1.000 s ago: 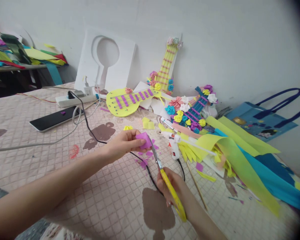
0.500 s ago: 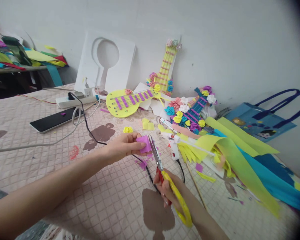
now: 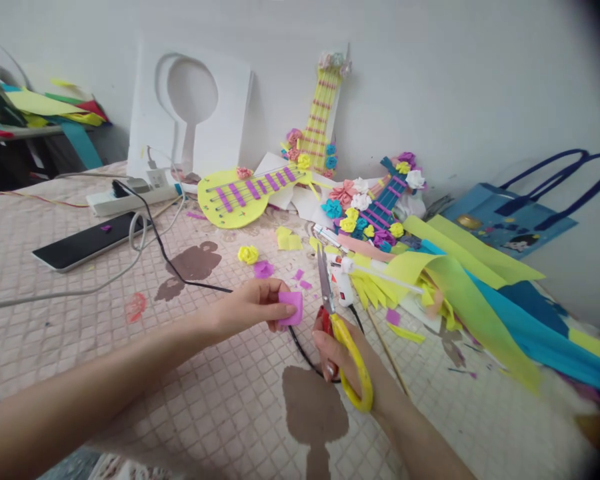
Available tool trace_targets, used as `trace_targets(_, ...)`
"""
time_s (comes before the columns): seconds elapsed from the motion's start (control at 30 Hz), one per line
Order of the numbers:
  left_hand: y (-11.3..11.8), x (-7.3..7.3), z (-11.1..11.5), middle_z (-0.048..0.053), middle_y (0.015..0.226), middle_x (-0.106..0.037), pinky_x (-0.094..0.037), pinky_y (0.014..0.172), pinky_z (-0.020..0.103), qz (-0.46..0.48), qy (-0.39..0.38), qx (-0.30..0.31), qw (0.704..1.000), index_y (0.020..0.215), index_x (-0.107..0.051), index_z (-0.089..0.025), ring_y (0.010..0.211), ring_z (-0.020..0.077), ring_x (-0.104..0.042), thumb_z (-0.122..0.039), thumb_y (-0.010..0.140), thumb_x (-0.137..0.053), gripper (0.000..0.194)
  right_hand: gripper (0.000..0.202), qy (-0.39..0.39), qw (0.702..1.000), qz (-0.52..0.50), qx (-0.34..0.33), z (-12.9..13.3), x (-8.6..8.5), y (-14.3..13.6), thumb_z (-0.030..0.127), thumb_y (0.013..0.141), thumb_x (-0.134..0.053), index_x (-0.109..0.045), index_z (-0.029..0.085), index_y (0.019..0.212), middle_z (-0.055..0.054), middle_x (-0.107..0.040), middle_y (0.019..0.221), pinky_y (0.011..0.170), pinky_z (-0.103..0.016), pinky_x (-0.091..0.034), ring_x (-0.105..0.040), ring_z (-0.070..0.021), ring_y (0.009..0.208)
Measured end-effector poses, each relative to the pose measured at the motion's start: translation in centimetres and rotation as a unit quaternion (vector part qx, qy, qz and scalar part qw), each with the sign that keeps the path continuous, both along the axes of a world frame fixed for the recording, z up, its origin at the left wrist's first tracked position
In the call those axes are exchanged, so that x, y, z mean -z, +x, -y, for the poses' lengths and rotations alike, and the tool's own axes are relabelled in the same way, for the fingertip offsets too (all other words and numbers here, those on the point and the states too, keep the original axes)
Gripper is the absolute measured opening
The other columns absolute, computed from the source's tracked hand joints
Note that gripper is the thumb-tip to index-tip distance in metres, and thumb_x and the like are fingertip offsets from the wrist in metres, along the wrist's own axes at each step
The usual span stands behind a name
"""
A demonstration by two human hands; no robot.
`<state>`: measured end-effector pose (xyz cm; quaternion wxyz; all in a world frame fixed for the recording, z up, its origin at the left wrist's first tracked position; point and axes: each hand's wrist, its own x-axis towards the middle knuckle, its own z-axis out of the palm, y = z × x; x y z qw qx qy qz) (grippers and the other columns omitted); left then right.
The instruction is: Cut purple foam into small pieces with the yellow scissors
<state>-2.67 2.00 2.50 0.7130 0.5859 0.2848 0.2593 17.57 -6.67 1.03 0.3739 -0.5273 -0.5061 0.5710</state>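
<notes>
Between thumb and fingers, my left hand (image 3: 265, 305) pinches a small square of purple paper (image 3: 293, 308). My right hand (image 3: 347, 353) grips scissors (image 3: 330, 293) with a red and a yellow handle; the blades look nearly together, point away from me and stand apart from the square. Purple scraps (image 3: 305, 285) and a crumpled purple piece (image 3: 263, 269) lie just beyond my hands. A yellow paper flower (image 3: 248, 254) sits behind them. Past the scissors lies a white glue gun (image 3: 343, 285).
Decorated paper guitars (image 3: 235, 199) stand and lie at the back. Yellow strips (image 3: 445, 287) and blue strips (image 3: 510, 320) spread over the right side, near a blue bag (image 3: 510, 220). Left are a phone (image 3: 90, 241), a power strip (image 3: 130, 199) and cables. A white cut-out board (image 3: 230, 113) leans on the wall.
The scissors have moved away from the purple square, and their blades now point more upright. A crumpled purple piece and scraps now show beyond my left hand. The view has shifted slightly.
</notes>
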Motion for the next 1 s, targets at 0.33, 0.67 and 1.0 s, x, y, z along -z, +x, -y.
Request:
trace_targets(0.33,1.2,1.0,1.5,-0.001,0.068,-0.058,-0.04,0.057,0.021,-0.004,0.019,0.053,0.998,0.081,-0.053,-0.014,0.06,0.0084,-0.052,-0.035,0.082,-0.069,0.027,0.028,0.007,0.999,-0.028,0.033,-0.4,-0.2,-0.8,0.034,0.073,-0.07,-0.049,0.02,0.085,0.008,-0.046,0.058,0.046,-0.021,-0.032,-0.04,-0.0079,0.048)
trace_targets(0.67,1.2,1.6,0.8,-0.001,0.067,-0.059,-0.043,0.058,0.023,-0.069,0.039,-0.014,0.997,0.078,-0.053,-0.014,0.06,0.0093,-0.054,-0.031,0.081,-0.067,0.022,0.024,-0.003,0.998,0.001,0.058,-0.7,-1.2,-0.9,0.03,0.067,-0.066,-0.048,0.021,0.08,0.007,-0.046,0.061,0.044,-0.021,-0.032,-0.039,-0.0086,0.049)
trace_targets(1.0,1.3,1.6,1.0,-0.001,0.068,-0.061,-0.045,0.058,0.023,-0.068,0.015,0.048,0.996,0.08,-0.055,-0.014,0.059,0.0092,-0.056,-0.035,0.081,-0.069,0.025,0.031,0.016,0.998,-0.023,0.057,-0.7,-0.8,-0.5,0.038,0.069,-0.072,-0.049,0.021,0.083,0.006,-0.05,0.065,0.044,-0.022,-0.033,-0.04,-0.008,0.048)
